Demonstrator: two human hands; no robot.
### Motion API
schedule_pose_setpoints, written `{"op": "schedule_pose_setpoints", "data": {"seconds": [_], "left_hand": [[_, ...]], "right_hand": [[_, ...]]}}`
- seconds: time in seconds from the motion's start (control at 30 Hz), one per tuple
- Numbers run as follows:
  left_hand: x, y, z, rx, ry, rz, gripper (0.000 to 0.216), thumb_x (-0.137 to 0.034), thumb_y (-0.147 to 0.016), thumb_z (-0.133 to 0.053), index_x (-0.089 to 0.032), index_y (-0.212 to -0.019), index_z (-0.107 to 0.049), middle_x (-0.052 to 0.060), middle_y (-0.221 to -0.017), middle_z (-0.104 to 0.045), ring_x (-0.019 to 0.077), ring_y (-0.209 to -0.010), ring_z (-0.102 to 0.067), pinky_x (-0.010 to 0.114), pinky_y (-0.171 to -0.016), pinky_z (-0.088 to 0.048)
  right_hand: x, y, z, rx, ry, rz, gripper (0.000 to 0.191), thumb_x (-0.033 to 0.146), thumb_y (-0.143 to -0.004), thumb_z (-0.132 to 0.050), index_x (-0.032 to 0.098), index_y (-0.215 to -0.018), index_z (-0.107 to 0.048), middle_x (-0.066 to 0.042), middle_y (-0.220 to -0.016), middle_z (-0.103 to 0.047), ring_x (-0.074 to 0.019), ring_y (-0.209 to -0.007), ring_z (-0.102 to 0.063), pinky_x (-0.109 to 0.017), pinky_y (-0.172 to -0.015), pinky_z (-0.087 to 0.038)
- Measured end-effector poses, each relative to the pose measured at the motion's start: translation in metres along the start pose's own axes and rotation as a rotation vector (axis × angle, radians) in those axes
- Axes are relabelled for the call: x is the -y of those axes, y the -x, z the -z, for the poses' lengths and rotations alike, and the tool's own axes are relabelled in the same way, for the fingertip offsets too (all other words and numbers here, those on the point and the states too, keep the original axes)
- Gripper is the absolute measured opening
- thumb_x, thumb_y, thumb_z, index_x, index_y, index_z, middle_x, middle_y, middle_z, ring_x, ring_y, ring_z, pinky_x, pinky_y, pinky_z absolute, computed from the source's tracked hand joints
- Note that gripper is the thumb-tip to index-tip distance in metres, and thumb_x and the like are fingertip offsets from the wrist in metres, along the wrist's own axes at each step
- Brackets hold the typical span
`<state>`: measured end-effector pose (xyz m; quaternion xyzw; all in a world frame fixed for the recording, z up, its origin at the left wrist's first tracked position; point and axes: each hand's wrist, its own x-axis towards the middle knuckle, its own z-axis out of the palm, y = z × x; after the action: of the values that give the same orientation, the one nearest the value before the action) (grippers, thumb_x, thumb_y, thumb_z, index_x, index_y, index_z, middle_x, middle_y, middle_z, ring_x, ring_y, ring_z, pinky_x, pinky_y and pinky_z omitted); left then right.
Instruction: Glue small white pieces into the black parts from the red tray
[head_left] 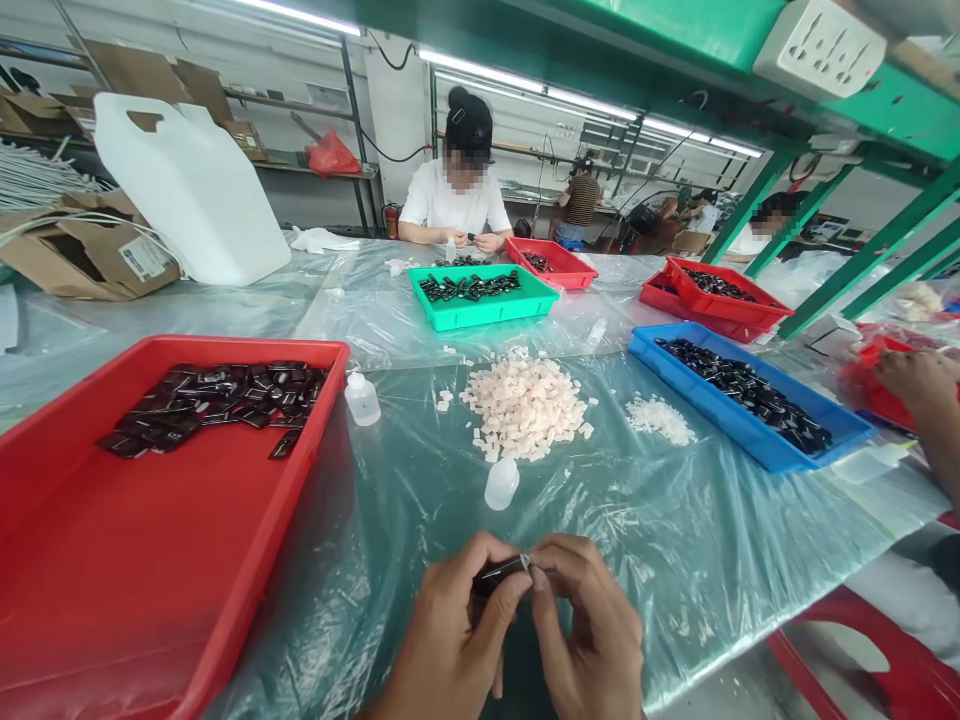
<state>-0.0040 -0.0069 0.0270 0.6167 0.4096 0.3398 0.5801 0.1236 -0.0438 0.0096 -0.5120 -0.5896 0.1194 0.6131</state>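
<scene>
My left hand (pixel 450 630) and my right hand (pixel 589 630) meet at the table's near edge, both pinched on one small black part (pixel 496 574). Their thumbs press together on its top, where a tiny pale piece shows. Just beyond them a small clear squeeze bottle (pixel 501 484) lies on the plastic sheet. Farther out sits a heap of small pale pink pieces (pixel 525 404). To my left a big red tray (pixel 247 560) holds a pile of black parts (pixel 214 400) in its far half.
A second small bottle (pixel 362 398) stands by the red tray. A blue tray (pixel 750 440) of black parts is at right, a green tray (pixel 480 310) and more red trays (pixel 720 310) farther back. A person in white works opposite; another person's hand (pixel 919 385) is at right.
</scene>
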Motion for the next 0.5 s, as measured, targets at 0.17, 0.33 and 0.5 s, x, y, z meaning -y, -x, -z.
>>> {"op": "schedule_pose_setpoints", "data": {"seconds": [0.17,0.33,0.5], "left_hand": [[0.0002,0.002,-0.0017,-0.031,-0.001,0.008,0.033,-0.052,-0.099,-0.054,-0.022,-0.086,-0.061,-0.008,-0.055,-0.047,0.0073,-0.034,-0.048,0.015,-0.035,-0.035],[0.0011,0.0017,-0.0021,-0.057,0.004,0.017,0.031,-0.051,-0.098,-0.055,-0.023,-0.087,-0.062,-0.008,-0.055,-0.046,0.0084,-0.034,-0.05,0.016,-0.035,-0.04],[0.0043,0.0013,-0.0018,-0.071,0.005,0.023,0.03,-0.05,-0.099,-0.054,-0.023,-0.089,-0.062,-0.009,-0.052,-0.044,0.0084,-0.033,-0.048,0.016,-0.035,-0.04]], "right_hand": [[0.0007,0.0035,-0.0022,-0.023,0.037,0.004,0.025,0.005,-0.096,-0.052,0.024,-0.108,-0.064,-0.006,-0.097,-0.065,-0.0181,-0.089,-0.067,-0.027,-0.065,-0.055],[0.0015,0.0043,-0.0028,-0.009,0.053,-0.009,0.031,0.003,-0.096,-0.05,0.026,-0.112,-0.064,-0.006,-0.101,-0.065,-0.0177,-0.089,-0.067,-0.028,-0.07,-0.055],[0.0038,0.004,-0.0003,0.066,0.041,-0.026,0.034,0.003,-0.097,-0.048,0.028,-0.116,-0.064,-0.006,-0.105,-0.065,-0.0193,-0.092,-0.067,-0.031,-0.077,-0.055]]}}
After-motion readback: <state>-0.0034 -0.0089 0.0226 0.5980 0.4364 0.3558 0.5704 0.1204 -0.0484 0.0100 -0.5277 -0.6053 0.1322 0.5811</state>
